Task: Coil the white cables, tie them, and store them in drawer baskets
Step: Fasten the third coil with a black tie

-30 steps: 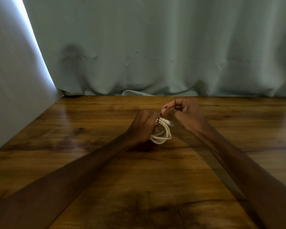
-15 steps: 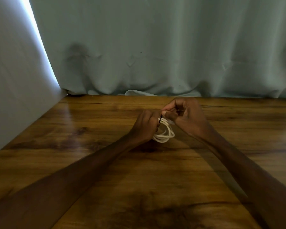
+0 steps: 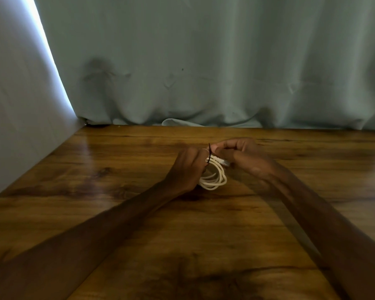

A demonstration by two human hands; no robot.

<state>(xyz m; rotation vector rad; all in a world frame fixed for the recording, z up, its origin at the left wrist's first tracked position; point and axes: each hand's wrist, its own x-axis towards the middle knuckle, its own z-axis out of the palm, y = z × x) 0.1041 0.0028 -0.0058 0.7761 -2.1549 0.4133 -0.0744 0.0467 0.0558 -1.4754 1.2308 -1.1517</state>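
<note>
A coiled white cable (image 3: 216,178) rests on the wooden table (image 3: 121,169) near its middle, held between both hands. My left hand (image 3: 187,168) grips the left side of the coil. A thin black tie (image 3: 209,153) wraps the top of the coil, its end sticking up. My right hand (image 3: 245,158) pinches that tie with thumb and forefinger, just above the cable's white plug ends (image 3: 222,161). No drawer basket is in view.
A pale green curtain (image 3: 204,72) hangs along the table's far edge. A grey wall (image 3: 15,115) borders the table on the left, with a bright strip of light at the corner.
My hands and the coil stay at the same spot on the table. The black tie's end now stands up more clearly above the coil. The camera has shifted slightly.
</note>
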